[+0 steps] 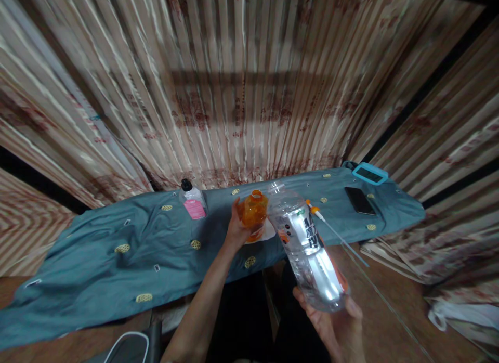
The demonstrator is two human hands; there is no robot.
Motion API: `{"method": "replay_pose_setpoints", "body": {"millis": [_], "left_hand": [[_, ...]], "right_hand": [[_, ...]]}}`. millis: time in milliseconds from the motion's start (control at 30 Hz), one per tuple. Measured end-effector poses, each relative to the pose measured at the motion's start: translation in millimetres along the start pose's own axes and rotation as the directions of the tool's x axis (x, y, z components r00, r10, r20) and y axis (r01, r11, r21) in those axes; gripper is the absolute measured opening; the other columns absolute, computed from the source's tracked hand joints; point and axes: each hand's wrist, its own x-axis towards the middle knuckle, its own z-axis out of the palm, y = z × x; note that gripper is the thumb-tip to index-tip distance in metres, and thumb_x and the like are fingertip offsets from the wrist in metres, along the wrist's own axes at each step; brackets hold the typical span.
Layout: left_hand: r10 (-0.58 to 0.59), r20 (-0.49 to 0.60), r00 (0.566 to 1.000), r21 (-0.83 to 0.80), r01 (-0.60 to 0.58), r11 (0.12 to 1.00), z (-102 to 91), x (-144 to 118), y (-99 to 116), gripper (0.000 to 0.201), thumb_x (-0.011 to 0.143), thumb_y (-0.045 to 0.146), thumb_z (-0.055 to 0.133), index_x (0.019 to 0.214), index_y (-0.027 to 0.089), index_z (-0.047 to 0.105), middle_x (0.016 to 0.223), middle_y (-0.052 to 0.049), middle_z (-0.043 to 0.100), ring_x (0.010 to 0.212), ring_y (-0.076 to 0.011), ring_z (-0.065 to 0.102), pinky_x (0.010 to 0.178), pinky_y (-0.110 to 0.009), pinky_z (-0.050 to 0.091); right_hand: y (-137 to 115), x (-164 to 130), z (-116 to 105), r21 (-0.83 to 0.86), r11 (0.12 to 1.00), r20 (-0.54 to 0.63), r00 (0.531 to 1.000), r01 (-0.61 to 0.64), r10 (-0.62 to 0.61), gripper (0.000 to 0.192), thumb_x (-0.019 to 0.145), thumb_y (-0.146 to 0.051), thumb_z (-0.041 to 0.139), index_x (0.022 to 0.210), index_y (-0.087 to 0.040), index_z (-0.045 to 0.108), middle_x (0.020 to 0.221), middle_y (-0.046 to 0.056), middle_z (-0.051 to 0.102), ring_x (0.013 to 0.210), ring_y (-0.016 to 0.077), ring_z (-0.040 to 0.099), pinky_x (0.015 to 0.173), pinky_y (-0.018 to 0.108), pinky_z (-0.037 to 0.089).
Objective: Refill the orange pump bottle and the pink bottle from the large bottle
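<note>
My left hand [237,225] is wrapped around an orange see-through bottle [255,212] with an open mouth, upright on the cloth-covered board. A white, paper-like piece [268,231] lies beneath it. In my right hand [331,321] is a large clear plastic bottle [306,243] with a silver and orange label, gripped near its base. It tilts with its uncapped neck up and to the left, close to the orange bottle's mouth. Just right of the clear bottle lies an orange and white pump top [315,211] with a long thin tube.
A small bottle with a pink label and black cap [194,201] stands left on the blue-green cloth [97,243]. A black phone [359,201] and a light-blue framed device [370,173] lie at the right. Patterned curtains [241,108] hang behind the board.
</note>
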Motion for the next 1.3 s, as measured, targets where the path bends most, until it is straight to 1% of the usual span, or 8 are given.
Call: {"method": "replay_pose_setpoints", "body": {"millis": [100,233,433,567,700,933,1100,1300], "left_hand": [[-0.012,-0.098,0.995,0.093,0.021,0.995,-16.6,-18,17,0.095,0.062,0.039,0.088,0.143,0.03,0.039,0.149,-0.014,0.05,0.144,-0.0336,0.044,0.117,-0.057,0.035],[0.03,-0.212,0.977,0.043,-0.022,0.999,-40.2,-64,43,0.077,0.074,0.048,0.079,0.141,0.03,0.044,0.144,-0.012,0.054,0.142,-0.029,0.047,0.118,-0.049,0.037],[-0.12,0.074,0.99,-0.3,0.137,0.944,-38.8,-135,56,0.104,0.057,0.066,0.085,0.144,0.026,0.043,0.141,-0.016,0.057,0.133,-0.034,0.054,0.111,-0.048,0.044],[-0.202,-0.009,0.979,-0.351,0.186,0.917,-43.2,-151,60,0.091,0.056,0.056,0.09,0.133,0.027,0.051,0.135,-0.011,0.061,0.124,-0.0308,0.061,0.105,-0.043,0.049],[-0.295,-0.189,0.937,-0.26,0.242,0.935,-62.6,-149,62,0.06,0.059,0.04,0.089,0.108,0.022,0.059,0.104,-0.004,0.071,0.097,-0.0224,0.069,0.088,-0.035,0.057],[-0.269,-0.496,0.826,-0.033,0.291,0.956,-91.8,-125,60,0.054,0.053,0.041,0.087,0.092,0.019,0.057,0.085,-0.002,0.073,0.077,-0.0199,0.07,0.074,-0.033,0.058],[-0.083,-0.546,0.834,0.161,0.202,0.966,-116.1,-97,62,0.07,0.042,0.039,0.091,0.098,0.018,0.055,0.09,-0.003,0.071,0.077,-0.019,0.068,0.075,-0.034,0.057],[0.122,-0.579,0.806,0.494,0.228,0.839,-146.4,-58,38,0.072,0.043,0.045,0.089,0.101,0.017,0.057,0.091,-0.002,0.067,0.079,-0.0194,0.064,0.078,-0.036,0.054]], "right_hand": [[3,-3,-3,0.044,0.999,0.026,0.999,-0.024,0.023,0.052,0.065,-0.056,0.083,0.113,-0.038,0.075,0.109,0.006,0.079,0.087,0.027,0.074,0.069,0.039,0.058],[14,-2,0,0.076,0.993,0.09,0.993,-0.087,0.08,0.057,0.064,-0.055,0.085,0.117,-0.041,0.072,0.113,0.004,0.078,0.091,0.0267,0.073,0.068,0.039,0.057],[59,13,18,0.04,0.963,0.272,0.93,-0.268,0.248,0.052,0.065,-0.054,0.085,0.113,-0.038,0.074,0.103,0.004,0.079,0.074,0.0215,0.071,0.059,0.032,0.052],[96,29,16,-0.058,0.939,0.413,0.848,-0.339,0.332,0.053,0.078,-0.058,0.075,0.116,-0.02,0.069,0.102,0.007,0.075,0.078,0.0175,0.07,0.065,0.032,0.055],[126,46,13,-0.181,0.911,0.493,0.768,-0.37,0.41,0.04,0.094,-0.048,0.061,0.121,-0.018,0.062,0.108,0.006,0.069,0.084,0.0162,0.068,0.073,0.035,0.058],[161,71,46,-0.327,0.865,0.466,0.731,-0.381,0.498,0.04,0.094,-0.041,0.064,0.128,-0.02,0.059,0.125,0.008,0.064,0.102,0.0214,0.066,0.086,0.043,0.057],[169,77,57,-0.461,0.836,0.412,0.762,-0.298,0.499,0.044,0.093,-0.036,0.066,0.133,-0.021,0.056,0.131,0.009,0.061,0.106,0.0226,0.065,0.088,0.045,0.057],[134,54,21,-0.621,0.767,0.338,0.828,-0.162,0.448,0.042,0.093,-0.035,0.067,0.131,-0.02,0.057,0.124,0.008,0.064,0.1,0.0207,0.067,0.086,0.043,0.057]]}}
